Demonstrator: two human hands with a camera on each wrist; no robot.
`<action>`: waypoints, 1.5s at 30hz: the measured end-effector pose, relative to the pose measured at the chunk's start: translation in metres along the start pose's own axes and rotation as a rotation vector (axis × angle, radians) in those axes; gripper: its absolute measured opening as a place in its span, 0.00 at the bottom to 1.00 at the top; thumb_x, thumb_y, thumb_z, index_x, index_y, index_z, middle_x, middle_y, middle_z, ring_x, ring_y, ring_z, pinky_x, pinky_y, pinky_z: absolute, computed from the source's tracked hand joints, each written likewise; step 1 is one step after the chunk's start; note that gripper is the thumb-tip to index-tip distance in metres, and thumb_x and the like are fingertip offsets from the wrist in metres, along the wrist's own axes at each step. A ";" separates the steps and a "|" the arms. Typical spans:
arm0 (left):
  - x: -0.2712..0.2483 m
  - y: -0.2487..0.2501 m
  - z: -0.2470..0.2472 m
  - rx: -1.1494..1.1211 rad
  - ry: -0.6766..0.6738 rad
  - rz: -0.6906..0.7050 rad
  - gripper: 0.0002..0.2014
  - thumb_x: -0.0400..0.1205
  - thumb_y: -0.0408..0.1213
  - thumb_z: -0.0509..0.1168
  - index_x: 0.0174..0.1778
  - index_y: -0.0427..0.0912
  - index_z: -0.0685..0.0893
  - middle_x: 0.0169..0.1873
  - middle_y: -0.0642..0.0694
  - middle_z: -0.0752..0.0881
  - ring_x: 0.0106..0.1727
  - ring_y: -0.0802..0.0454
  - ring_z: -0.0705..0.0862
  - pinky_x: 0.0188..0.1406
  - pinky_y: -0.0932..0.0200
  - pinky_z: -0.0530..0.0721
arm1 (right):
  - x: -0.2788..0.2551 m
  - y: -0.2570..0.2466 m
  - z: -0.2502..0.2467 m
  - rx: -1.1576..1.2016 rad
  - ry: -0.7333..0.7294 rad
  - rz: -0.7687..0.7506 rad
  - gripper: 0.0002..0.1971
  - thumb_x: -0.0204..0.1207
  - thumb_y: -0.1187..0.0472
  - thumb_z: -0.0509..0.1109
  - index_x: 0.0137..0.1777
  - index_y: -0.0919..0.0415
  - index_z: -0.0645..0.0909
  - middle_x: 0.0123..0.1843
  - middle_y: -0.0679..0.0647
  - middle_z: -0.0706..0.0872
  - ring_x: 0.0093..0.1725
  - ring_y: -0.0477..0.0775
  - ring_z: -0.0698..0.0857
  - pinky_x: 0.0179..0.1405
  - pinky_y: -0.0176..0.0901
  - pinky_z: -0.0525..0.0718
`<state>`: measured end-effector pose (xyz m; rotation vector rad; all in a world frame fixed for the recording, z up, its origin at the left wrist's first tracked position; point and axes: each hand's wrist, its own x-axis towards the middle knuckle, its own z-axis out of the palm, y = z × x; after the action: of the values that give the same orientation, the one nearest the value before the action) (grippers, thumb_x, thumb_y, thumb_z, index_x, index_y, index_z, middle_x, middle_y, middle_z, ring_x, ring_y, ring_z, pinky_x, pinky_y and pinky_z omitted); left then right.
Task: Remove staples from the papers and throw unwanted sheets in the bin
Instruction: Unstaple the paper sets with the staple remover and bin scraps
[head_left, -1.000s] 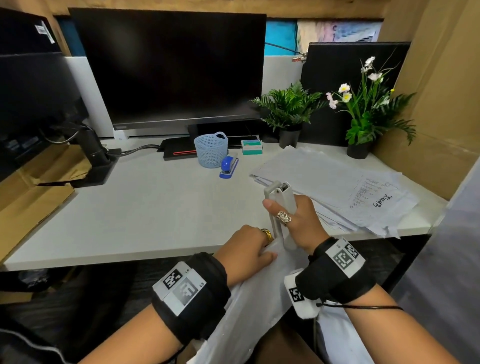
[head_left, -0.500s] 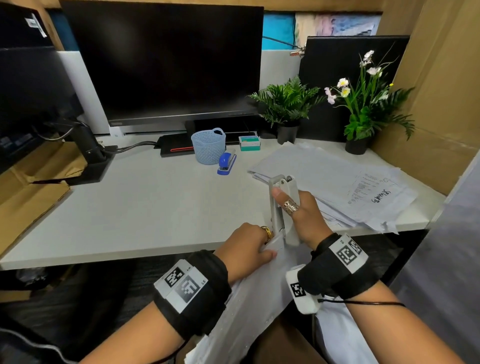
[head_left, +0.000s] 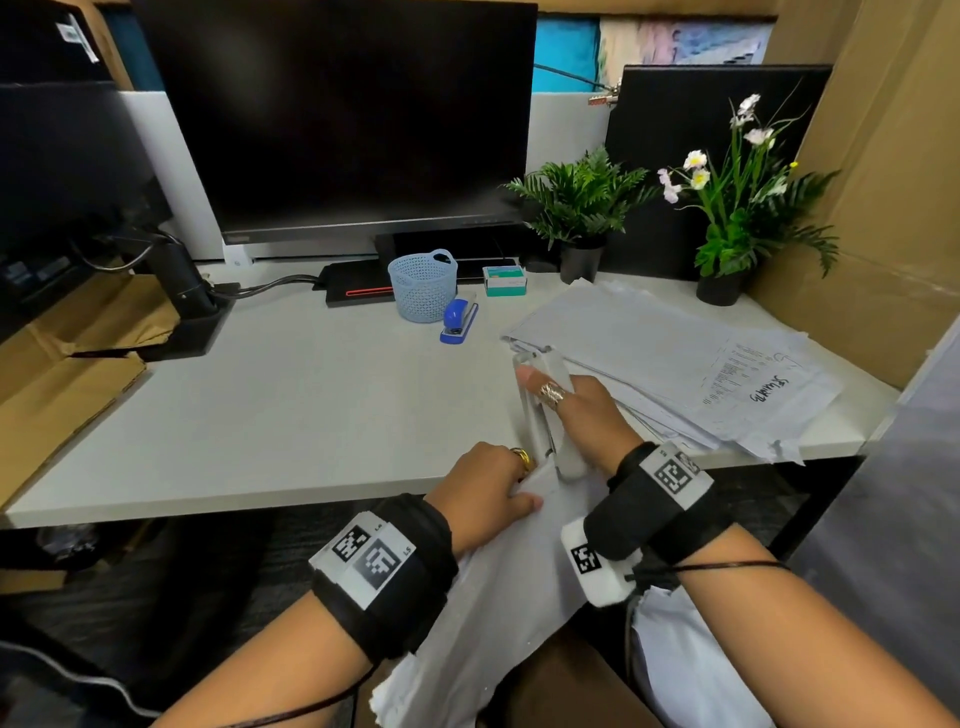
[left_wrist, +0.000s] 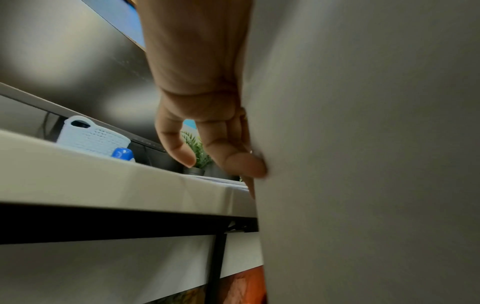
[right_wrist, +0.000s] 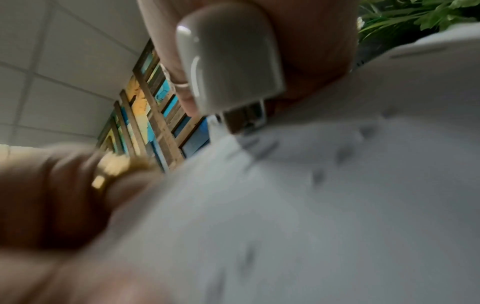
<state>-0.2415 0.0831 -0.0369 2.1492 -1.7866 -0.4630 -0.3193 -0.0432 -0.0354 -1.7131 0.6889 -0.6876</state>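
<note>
**Stapler on the corner of the held sheets**

Stapler (head_left: 545, 410) upright in your right hand (head_left: 584, 421), fingers wrapped round its pale body, ringed forefinger laid along the top. Its metal end meets the upper corner of the sheets (head_left: 498, 587); the right wrist view shows that tip right on the paper edge. Your left hand (head_left: 488, 493) pinches the same sheets just beside the tool, thumb on the near face, at the front edge of the desk (head_left: 291, 415). More papers, a loose stack (head_left: 675, 364), lie on the desk to your right. Further back stand a blue basket (head_left: 422, 285) and a blue stapler (head_left: 460, 322) just beside it.
</note>
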 end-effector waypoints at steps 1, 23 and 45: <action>0.001 -0.005 -0.001 0.006 0.004 -0.012 0.20 0.81 0.41 0.66 0.26 0.47 0.65 0.26 0.48 0.73 0.30 0.53 0.73 0.26 0.63 0.63 | 0.009 -0.003 -0.001 -0.004 -0.021 0.058 0.12 0.76 0.46 0.69 0.49 0.54 0.79 0.43 0.43 0.82 0.44 0.44 0.79 0.41 0.32 0.75; -0.024 -0.059 -0.013 0.042 0.242 0.014 0.10 0.81 0.43 0.63 0.40 0.43 0.85 0.27 0.49 0.80 0.29 0.57 0.72 0.26 0.68 0.64 | -0.011 -0.015 -0.015 -0.549 -0.350 -0.291 0.20 0.65 0.52 0.81 0.58 0.50 0.84 0.52 0.41 0.85 0.54 0.35 0.81 0.61 0.32 0.76; -0.001 -0.042 0.029 0.218 0.681 0.536 0.10 0.80 0.42 0.63 0.44 0.48 0.91 0.36 0.54 0.89 0.32 0.55 0.78 0.43 0.73 0.61 | -0.064 0.073 -0.039 -0.445 0.275 -0.950 0.11 0.67 0.74 0.68 0.41 0.61 0.88 0.44 0.52 0.89 0.46 0.47 0.85 0.46 0.42 0.82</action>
<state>-0.2169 0.0904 -0.0811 1.5445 -1.9120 0.5467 -0.3981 -0.0365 -0.1041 -2.3875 0.1601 -1.5281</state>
